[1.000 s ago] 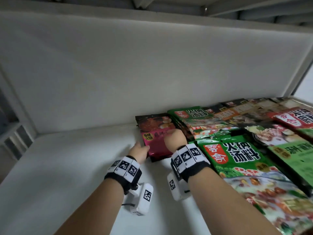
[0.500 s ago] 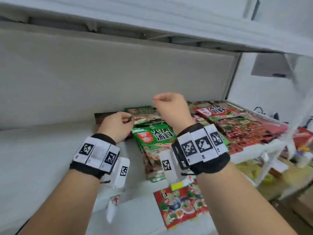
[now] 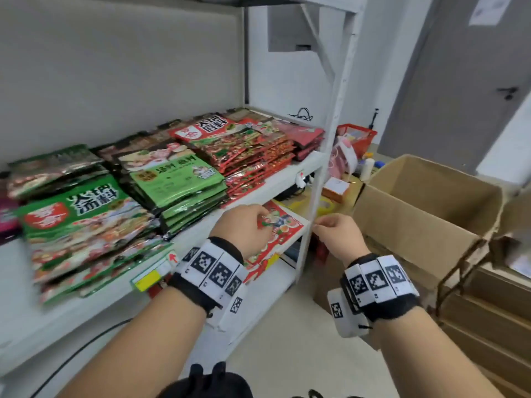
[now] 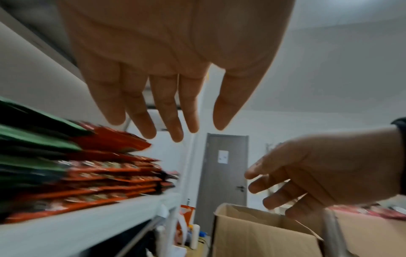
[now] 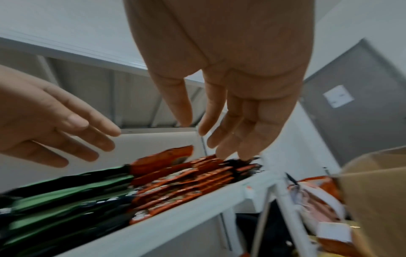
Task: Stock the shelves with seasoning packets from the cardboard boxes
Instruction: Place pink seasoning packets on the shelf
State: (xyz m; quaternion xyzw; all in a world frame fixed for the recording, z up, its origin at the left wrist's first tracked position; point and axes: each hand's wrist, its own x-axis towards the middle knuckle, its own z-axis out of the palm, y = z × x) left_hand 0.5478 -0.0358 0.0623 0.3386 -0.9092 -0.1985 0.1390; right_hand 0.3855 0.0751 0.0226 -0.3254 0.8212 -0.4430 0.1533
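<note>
Stacks of green seasoning packets [image 3: 71,214] and red seasoning packets [image 3: 253,150] fill the white shelf [image 3: 258,191]. More red packets [image 3: 284,228] lie on the shelf below. An open cardboard box [image 3: 425,208] stands to the right; its inside is hidden. My left hand [image 3: 258,222] hangs in the air in front of the shelf edge, fingers relaxed and empty, as the left wrist view shows [image 4: 175,121]. My right hand [image 3: 324,226] hovers between the shelf post and the box, also empty with loose fingers [image 5: 211,135].
A white shelf post [image 3: 330,124] rises just beyond my right hand. Flat cardboard boxes [image 3: 488,311] are stacked at the lower right. A red basket [image 3: 357,136] and small items sit behind the shelf. A grey door [image 3: 459,81] is at the far right.
Both hands have drawn back from the packets deep on the shelf and moved right. My view has swung right and down, bringing the cardboard box in.
</note>
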